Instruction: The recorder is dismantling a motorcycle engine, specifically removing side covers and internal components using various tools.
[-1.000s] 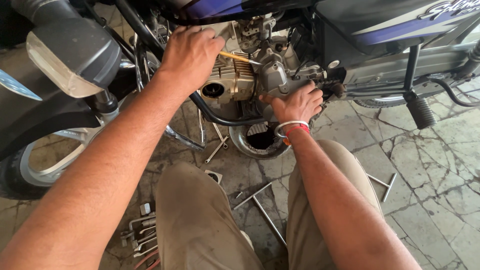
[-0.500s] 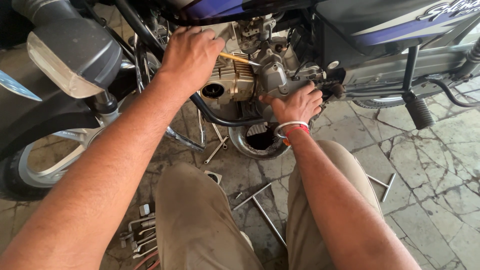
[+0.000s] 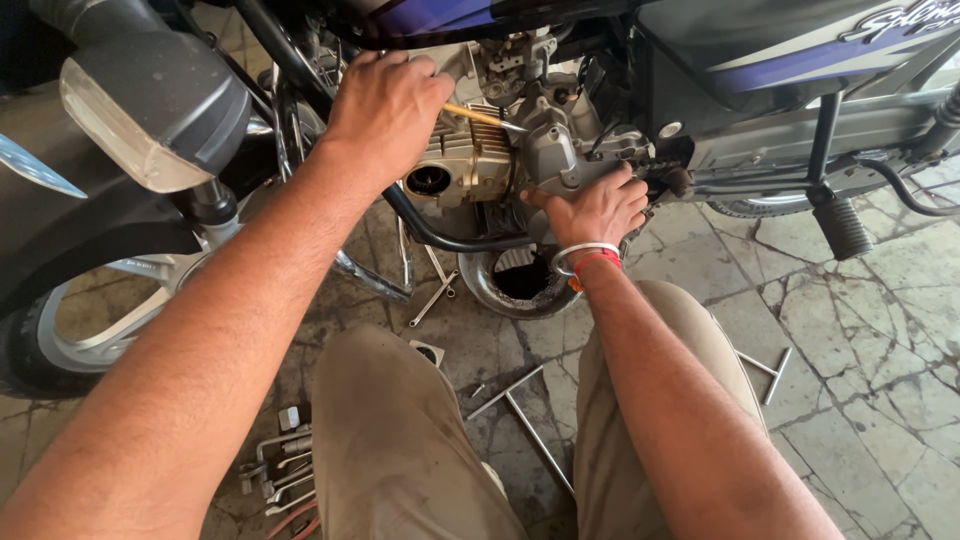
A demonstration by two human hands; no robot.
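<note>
Both of my hands are on the motorcycle engine (image 3: 500, 150), which hangs in the frame above the cracked stone floor (image 3: 850, 330). My left hand (image 3: 385, 105) is curled shut around the handle of a yellow-shafted tool (image 3: 475, 115); the shaft sticks out past my knuckles, slanting down to the right, and its tip meets the grey casing near the top of the engine. The handle itself is buried in my fist, so I cannot tell its shape or colour. My right hand (image 3: 600, 205) lies lower, against the engine's side cover, fingers (image 3: 620, 180) spread a little and pressed flat on the metal, thumb pointing left under the finned cylinder block. Whether those fingers grip a bolt or just brace against the cover I cannot make out. A white and a red bangle (image 3: 585, 258) sit on that wrist.

Directly below my right wrist a round metal pan (image 3: 500, 290) stands on the floor, its dark inside partly hidden by my arm. Near it, towards the left, a spanner (image 3: 432, 300) lies on the stone. Between my knees lies a T-handled wrench (image 3: 520, 410), and at the floor's lower left edge a cluster of spanners (image 3: 280, 470) is cut off by the frame. The front wheel (image 3: 60, 320) shows only in part at the left.
</note>
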